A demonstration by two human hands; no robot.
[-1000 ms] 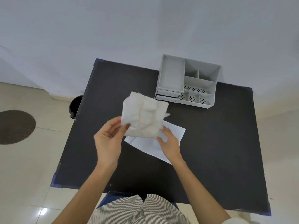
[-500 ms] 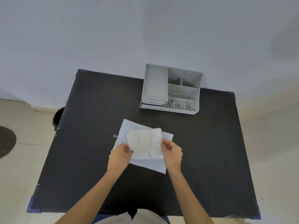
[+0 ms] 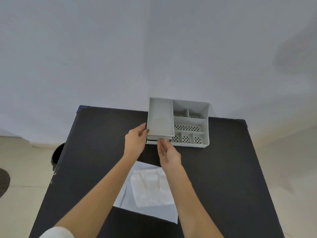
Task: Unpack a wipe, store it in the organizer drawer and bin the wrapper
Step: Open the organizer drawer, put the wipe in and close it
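The white wipe (image 3: 151,188) lies unfolded on its flat white wrapper (image 3: 154,212) on the black table (image 3: 223,169), near me and between my forearms. The grey organizer (image 3: 206,117) stands at the table's far edge, with a small drawer (image 3: 151,141) low at its front left. My left hand (image 3: 135,141) rests against the organizer's left side, fingers extended and holding nothing. My right hand (image 3: 169,152) reaches the drawer front with its fingertips, palm turned left. The drawer looks closed or barely out.
A dark bin (image 3: 57,155) stands on the floor by the table's left edge. A round dark mat (image 3: 3,182) lies further left on the tiled floor. A pale wall rises directly behind the organizer.
Both hands let go of the wipe, which now lies on the wrapper. They moved forward to the organizer, left hand to its side, right hand to the drawer front.
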